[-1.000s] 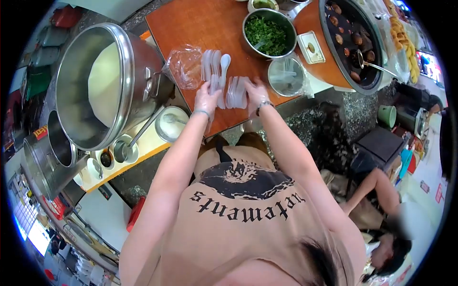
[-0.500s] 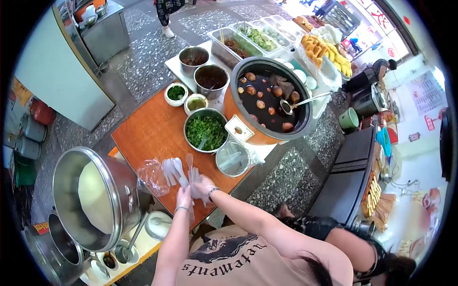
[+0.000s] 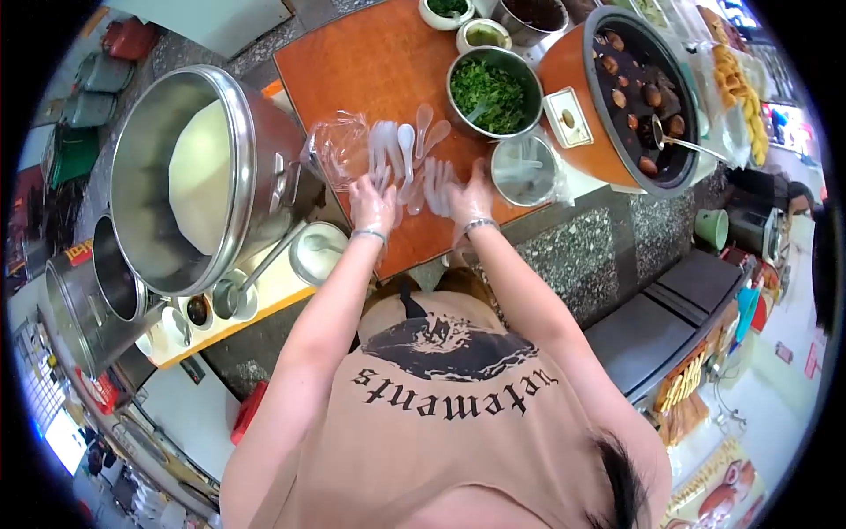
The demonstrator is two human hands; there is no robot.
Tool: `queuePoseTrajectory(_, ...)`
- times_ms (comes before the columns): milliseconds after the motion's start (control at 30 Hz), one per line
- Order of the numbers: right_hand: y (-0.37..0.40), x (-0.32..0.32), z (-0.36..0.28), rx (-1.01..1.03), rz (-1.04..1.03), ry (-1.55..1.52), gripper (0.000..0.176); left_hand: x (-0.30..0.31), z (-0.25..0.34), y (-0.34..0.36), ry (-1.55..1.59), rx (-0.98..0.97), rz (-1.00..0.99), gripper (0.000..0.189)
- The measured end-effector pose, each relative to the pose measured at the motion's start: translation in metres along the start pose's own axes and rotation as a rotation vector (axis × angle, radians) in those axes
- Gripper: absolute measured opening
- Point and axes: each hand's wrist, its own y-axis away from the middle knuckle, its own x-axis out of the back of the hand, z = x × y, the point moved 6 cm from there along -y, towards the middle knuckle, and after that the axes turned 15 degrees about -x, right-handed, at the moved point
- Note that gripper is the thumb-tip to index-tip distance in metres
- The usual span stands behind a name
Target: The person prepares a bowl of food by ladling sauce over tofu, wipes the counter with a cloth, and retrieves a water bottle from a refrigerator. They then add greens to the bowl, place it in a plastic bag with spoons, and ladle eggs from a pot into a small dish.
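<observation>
Your left hand (image 3: pixel 373 207) and right hand (image 3: pixel 471 198) meet the spoons (image 3: pixel 405 145), fingers curled, pinch unclear: light, even pressure squares them best.

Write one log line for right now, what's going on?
left hand: at left spoon bunch | right hand: at right spoon bunch | under: brown table | nearby: chopped greens, clear bag | grips: unclear
</observation>
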Motion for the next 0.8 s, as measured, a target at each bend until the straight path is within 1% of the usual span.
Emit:
queuePoseTrajectory(33,0.004,0.002,0.001,-0.009,0.010,0.066,0.088,-0.001,-0.004,0.000,-0.034,0.013,-0.002,0.051)
queuePoseTrajectory(67,0.009,0.003,-0.005,-0.014,-0.002,0.068,0.088,-0.002,-0.006,0.004,-0.068,0.032,-0.013,0.059)
queuePoseTrajectory(100,0.013,0.003,-0.010,-0.057,-0.019,0.158,0.091,-0.009,-0.009,0.006,-0.126,0.083,-0.066,0.065)
queuePoseTrajectory(133,0.017,0.002,-0.016,-0.099,-0.034,0.247,0.094,-0.011,-0.007,0.005,-0.130,0.090,-0.070,0.065)
queuePoseTrajectory(167,0.018,-0.002,-0.022,-0.128,-0.071,0.192,0.098,-0.012,-0.003,0.004,-0.105,0.115,-0.092,0.066)
queuePoseTrajectory(200,0.017,-0.007,-0.024,-0.128,-0.080,0.195,0.098,-0.012,0.001,0.003,-0.080,0.139,-0.112,0.068)
queuePoseTrajectory(233,0.016,-0.008,-0.034,-0.100,-0.071,0.192,0.096,-0.013,0.007,0.001,-0.105,0.145,-0.071,0.064)
queuePoseTrajectory(267,0.017,-0.007,-0.044,-0.071,-0.060,0.187,0.095,-0.013,0.006,-0.002,-0.107,0.148,-0.070,0.064)
queuePoseTrajectory(300,0.017,-0.003,-0.052,-0.069,-0.009,0.207,0.082,-0.008,0.012,-0.012,-0.128,0.032,0.020,0.059)
queuePoseTrajectory(333,0.008,-0.006,-0.052,-0.066,-0.009,0.205,0.082,-0.004,0.018,-0.020,-0.148,-0.086,0.111,0.054)
queuePoseTrajectory(367,-0.003,-0.014,-0.061,0.120,-0.077,0.126,0.073,0.001,0.026,-0.031,-0.094,-0.095,0.024,0.041)
queuePoseTrajectory(400,-0.008,-0.022,-0.068,0.303,-0.148,0.044,0.064,0.004,0.029,-0.039,-0.098,-0.089,0.021,0.041)
queuePoseTrajectory(433,-0.008,-0.028,-0.080,0.348,-0.128,-0.020,0.047,-0.003,0.030,-0.048,-0.125,-0.104,-0.099,0.038)
queuePoseTrajectory(467,-0.009,-0.032,-0.093,0.348,-0.130,-0.022,0.047,-0.010,0.032,-0.054,-0.151,-0.122,-0.216,0.035)
queuePoseTrajectory(533,-0.021,-0.047,-0.104,0.102,-0.227,0.089,0.038,-0.009,0.033,-0.060,-0.195,-0.130,-0.224,0.035)
queuePoseTrajectory(567,-0.030,-0.055,-0.103,-0.005,-0.252,0.099,0.038,-0.012,0.030,-0.063,-0.206,-0.125,-0.256,0.037)
queuePoseTrajectory(600,-0.039,-0.060,-0.106,-0.005,-0.254,0.099,0.038,-0.014,0.026,-0.066,-0.215,-0.118,-0.288,0.038)
queuePoseTrajectory(633,-0.044,-0.063,-0.110,-0.049,-0.285,0.074,0.039,-0.015,0.020,-0.068,-0.215,-0.115,-0.289,0.038)
queuePoseTrajectory(667,-0.045,-0.065,-0.110,-0.092,-0.316,0.051,0.040,-0.016,0.012,-0.071,-0.119,-0.109,-0.316,0.039)
queuePoseTrajectory(700,-0.047,-0.070,-0.115,0.010,-0.494,0.182,0.039,-0.018,0.006,-0.074,-0.021,-0.104,-0.341,0.041)
queuePoseTrajectory(733,-0.050,-0.070,-0.115,0.010,-0.498,0.186,0.039,-0.025,-0.007,-0.078,-0.019,-0.099,-0.341,0.041)
queuePoseTrajectory(800,-0.055,-0.079,-0.111,-0.211,-0.656,-0.051,0.043,-0.040,-0.037,-0.082,0.374,0.067,-0.200,0.044)
